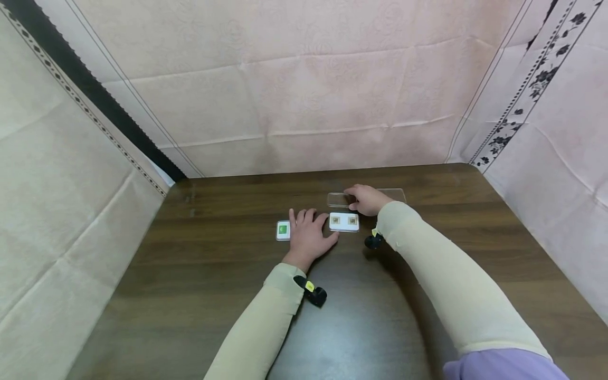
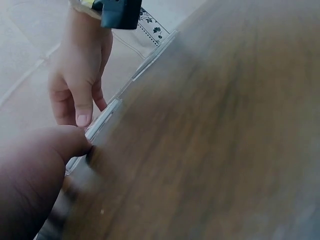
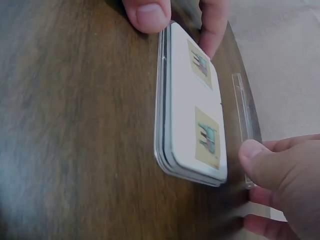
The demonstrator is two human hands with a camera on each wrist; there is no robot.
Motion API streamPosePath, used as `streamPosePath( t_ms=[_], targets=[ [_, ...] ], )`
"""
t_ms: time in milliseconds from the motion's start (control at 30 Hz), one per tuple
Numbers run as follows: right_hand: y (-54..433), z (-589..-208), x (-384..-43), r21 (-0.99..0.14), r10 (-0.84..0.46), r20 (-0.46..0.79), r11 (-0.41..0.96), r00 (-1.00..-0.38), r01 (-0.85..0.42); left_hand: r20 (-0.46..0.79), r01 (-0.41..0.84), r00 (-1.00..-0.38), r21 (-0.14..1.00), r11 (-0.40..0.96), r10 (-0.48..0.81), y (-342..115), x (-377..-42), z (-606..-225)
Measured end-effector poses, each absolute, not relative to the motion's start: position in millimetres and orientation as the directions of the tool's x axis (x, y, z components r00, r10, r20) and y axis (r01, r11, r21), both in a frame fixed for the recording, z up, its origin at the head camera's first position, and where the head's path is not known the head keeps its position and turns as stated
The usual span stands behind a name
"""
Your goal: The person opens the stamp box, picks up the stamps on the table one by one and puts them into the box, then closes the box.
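A white double panel (image 1: 344,222) with two small animal-like pictures lies on the table, with layered clear and white edges beneath it. My left hand (image 1: 309,237) rests at its left end, fingers spread; the thumb (image 3: 151,17) touches one corner and another finger lies along the opposite side. A small white panel with a green square (image 1: 283,230) sits left of that hand, partly covered by it. Just behind the double panel, my right hand (image 1: 368,199) is bent over a clear plastic tray (image 1: 338,200). Its thumb (image 3: 254,152) overlaps the tray's edge, and I see no object pinched.
Another clear tray part (image 1: 396,194) shows to the right behind the right hand. The brown wooden table (image 1: 214,253) ends at the back against a pale cloth (image 1: 304,105). Black wrist cameras (image 1: 315,296) hang under both sleeves, close to the tabletop.
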State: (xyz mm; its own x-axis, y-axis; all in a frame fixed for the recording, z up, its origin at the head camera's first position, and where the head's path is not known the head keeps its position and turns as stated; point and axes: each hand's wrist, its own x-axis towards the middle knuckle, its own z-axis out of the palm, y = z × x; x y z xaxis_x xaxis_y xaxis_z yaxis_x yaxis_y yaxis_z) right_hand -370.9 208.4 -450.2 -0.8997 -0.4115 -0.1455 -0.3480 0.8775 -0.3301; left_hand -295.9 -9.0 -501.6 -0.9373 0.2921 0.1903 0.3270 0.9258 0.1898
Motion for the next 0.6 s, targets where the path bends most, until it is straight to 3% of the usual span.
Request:
streamPosePath(
  t_ms=[600],
  targets=[
    [215.1,-444.6,-331.2,-0.352,-0.517,-0.131,0.822,-0.846,-0.447,0.157,0.296,-0.950,0.186,0.937,0.270,-8.2,-297.3,-503.5]
  ],
)
